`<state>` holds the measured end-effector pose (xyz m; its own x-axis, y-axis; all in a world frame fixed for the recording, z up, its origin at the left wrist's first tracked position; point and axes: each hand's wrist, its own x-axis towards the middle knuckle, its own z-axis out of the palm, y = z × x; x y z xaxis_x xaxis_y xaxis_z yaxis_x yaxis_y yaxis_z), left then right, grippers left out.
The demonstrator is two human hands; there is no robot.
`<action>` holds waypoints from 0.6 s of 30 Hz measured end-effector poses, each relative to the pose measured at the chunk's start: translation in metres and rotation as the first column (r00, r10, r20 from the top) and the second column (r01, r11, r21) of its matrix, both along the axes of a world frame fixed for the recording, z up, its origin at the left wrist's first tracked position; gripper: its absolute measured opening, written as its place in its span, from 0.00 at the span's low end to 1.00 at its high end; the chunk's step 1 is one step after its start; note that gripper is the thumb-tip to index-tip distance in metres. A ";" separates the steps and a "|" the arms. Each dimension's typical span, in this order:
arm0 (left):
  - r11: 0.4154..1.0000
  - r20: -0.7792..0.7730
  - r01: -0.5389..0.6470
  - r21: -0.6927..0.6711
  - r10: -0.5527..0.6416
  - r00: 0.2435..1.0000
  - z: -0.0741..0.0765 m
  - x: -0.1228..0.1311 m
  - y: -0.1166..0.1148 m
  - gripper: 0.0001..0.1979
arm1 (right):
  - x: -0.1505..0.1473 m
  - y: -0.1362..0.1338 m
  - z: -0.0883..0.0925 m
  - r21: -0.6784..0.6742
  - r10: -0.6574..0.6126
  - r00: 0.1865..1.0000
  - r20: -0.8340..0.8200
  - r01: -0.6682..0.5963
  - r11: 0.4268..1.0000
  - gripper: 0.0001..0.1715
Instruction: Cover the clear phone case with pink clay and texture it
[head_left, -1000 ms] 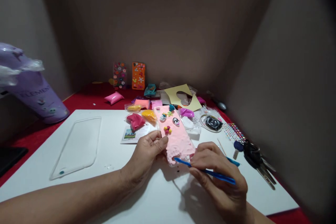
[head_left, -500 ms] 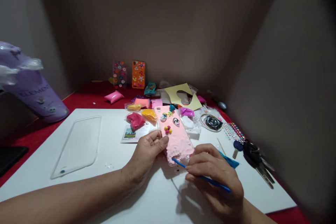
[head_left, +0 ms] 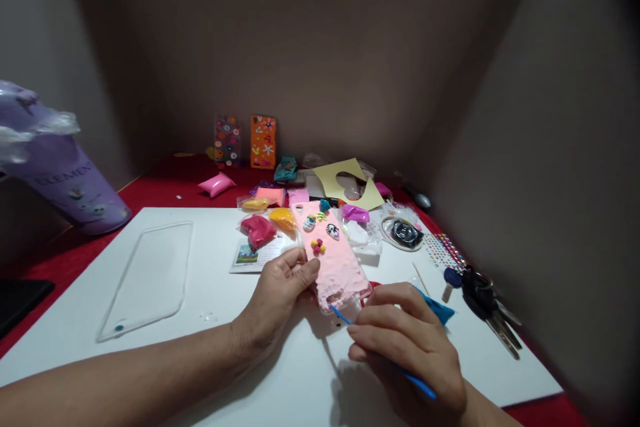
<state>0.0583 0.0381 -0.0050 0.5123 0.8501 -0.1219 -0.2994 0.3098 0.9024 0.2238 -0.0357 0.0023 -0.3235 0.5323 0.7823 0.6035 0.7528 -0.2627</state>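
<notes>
Two hands: one pink phone case [head_left: 334, 260], one blue tool [head_left: 343, 317].

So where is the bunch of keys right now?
The bunch of keys lies at the right edge of the white board, just right of the right hand.

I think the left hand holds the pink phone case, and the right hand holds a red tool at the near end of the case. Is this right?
Not quite: the tool is blue, not red, as the head view shows. The rest is right: the left hand holds the pink phone case, and the right hand holds the tool with its tip at the near end of the case.
</notes>
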 end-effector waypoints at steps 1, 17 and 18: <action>1.000 -0.001 -0.005 0.004 0.005 1.000 -0.001 0.000 0.000 0.10 | 0.001 0.000 -0.001 -0.011 -0.008 1.000 -0.018 0.007 1.000 0.12; 1.000 -0.021 -0.005 0.019 0.005 1.000 -0.002 0.000 0.004 0.13 | 0.003 -0.001 0.000 -0.215 0.066 0.992 -0.106 -0.088 0.973 0.12; 1.000 -0.028 0.000 0.023 0.001 1.000 -0.002 0.000 0.004 0.13 | 0.003 0.000 0.000 -0.219 0.067 0.993 -0.100 -0.087 0.972 0.12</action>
